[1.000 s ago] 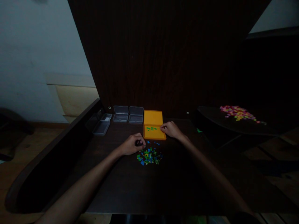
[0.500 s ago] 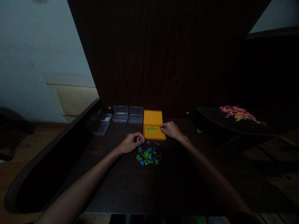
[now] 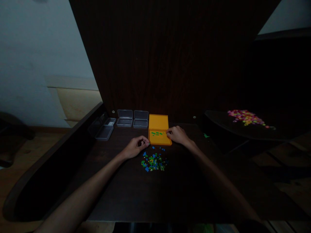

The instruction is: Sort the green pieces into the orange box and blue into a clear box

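Note:
An open orange case (image 3: 159, 123) lies on the dark table (image 3: 136, 194), with a few small green pieces in its tray. My right hand (image 3: 178, 134) rests at the case's right edge, fingers curled in a pinch over the tray; what they hold is too small to see. My left hand (image 3: 136, 147) sits curled just left of the case's front corner, fingers closed on something I cannot make out. A heap of tiny blue, green and yellow pieces (image 3: 154, 161) lies just in front of both hands.
Two clear plastic cases (image 3: 132, 118) stand open left of the orange one, and two more (image 3: 105, 129) lie near the table's left rim. A pile of pink and yellow pieces (image 3: 245, 117) sits on a raised shelf at the right. A dark panel rises behind the table.
My left hand has drawn back from the heap and moved up toward the orange case's front left corner. My right hand has stayed at the case's right edge.

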The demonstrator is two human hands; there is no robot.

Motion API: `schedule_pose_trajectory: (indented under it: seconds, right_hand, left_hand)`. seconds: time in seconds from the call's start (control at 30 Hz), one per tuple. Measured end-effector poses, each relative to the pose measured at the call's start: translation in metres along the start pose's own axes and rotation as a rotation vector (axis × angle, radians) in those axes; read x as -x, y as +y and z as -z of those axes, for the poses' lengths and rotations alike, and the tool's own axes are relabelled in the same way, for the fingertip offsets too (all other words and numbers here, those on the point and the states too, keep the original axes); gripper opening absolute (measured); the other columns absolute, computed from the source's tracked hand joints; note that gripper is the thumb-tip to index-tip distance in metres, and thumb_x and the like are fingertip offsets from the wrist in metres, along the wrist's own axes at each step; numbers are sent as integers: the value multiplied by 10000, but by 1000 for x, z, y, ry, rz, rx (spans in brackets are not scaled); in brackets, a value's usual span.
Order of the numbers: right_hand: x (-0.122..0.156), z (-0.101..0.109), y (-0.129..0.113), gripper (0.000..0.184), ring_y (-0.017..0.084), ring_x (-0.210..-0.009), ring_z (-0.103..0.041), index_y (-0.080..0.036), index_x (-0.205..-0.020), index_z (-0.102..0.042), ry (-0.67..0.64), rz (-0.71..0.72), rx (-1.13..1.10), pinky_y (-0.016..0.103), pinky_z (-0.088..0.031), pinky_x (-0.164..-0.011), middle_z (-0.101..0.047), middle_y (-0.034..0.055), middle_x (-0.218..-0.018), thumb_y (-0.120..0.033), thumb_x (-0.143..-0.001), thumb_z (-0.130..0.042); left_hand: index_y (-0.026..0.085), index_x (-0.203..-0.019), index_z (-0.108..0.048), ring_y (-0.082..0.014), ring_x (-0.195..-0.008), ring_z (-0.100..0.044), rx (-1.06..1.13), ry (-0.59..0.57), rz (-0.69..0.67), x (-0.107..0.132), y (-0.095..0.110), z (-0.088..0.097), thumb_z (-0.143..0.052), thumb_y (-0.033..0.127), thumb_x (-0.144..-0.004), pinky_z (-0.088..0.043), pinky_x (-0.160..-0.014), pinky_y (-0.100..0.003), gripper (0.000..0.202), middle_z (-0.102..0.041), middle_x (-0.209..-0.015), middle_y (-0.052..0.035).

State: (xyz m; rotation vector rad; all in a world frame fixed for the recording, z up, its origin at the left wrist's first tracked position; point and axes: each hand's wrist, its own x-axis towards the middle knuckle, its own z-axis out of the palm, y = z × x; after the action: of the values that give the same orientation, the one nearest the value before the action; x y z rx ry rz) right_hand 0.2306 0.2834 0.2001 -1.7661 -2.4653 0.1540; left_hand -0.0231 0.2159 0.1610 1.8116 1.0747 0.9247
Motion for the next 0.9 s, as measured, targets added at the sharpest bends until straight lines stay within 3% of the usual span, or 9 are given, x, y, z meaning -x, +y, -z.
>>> schedule_pose_trajectory:
  seconds: [0.13, 0.27, 0.47, 0.63, 0.77, 0.9]
  right_hand:
    - [5, 15, -12, 292, 154, -718, -638, -196, -1019, -741, 88, 22, -77, 219, -402, -621, -731, 56, -848, -244, -841, -515]
    - [18, 25, -39, 271, 124, -618, -588, -196, -1035, -734, 79, 240, -187, 213, -367, -591, -694, 20, -718, -271, -826, -580]
    - [29, 13, -66, 226, 123, -688, -582, -229, -1034, -724, 63, 471, -210, 212, -359, -636, -705, 22, -816, -310, -849, -622]
    - [28, 4, -65, 185, 118, -663, -576, -212, -991, -731, 69, 535, -278, 213, -355, -628, -699, 22, -778, -288, -873, -610]
    - [28, 8, -64, 171, 118, -666, -583, -208, -966, -735, 79, 556, -278, 211, -356, -631, -703, 21, -777, -265, -871, -605]
    - [25, 19, -54, 187, 130, -688, -599, -214, -959, -740, 86, 454, -189, 218, -367, -645, -709, 23, -795, -271, -861, -590]
  left_hand:
    - [138, -890, -653, -115, -691, -497, 14, 18, 32, -2, -3, 1, -617, 394, -813, -381, -631, -230, 270, -616, -778, -10]
    - [131, -890, -661, -119, -698, -528, 109, 68, 72, -3, -4, 1, -658, 415, -783, -406, -655, -241, 303, -624, -764, -9]
    - [135, -892, -638, -116, -723, -571, 323, 121, 102, -3, -3, -2, -767, 418, -677, -442, -697, -248, 378, -633, -774, -2]
    - [143, -848, -617, -142, -787, -605, 394, 117, 114, -3, -1, -6, -795, 453, -630, -470, -767, -285, 419, -646, -813, -19]
    - [148, -859, -610, -141, -782, -593, 386, 117, 109, -2, 2, -6, -775, 462, -652, -461, -750, -277, 410, -637, -814, -19]
    - [150, -867, -647, -120, -695, -534, 149, 22, 32, 1, 9, -1, -676, 428, -769, -434, -681, -260, 296, -619, -778, -14]
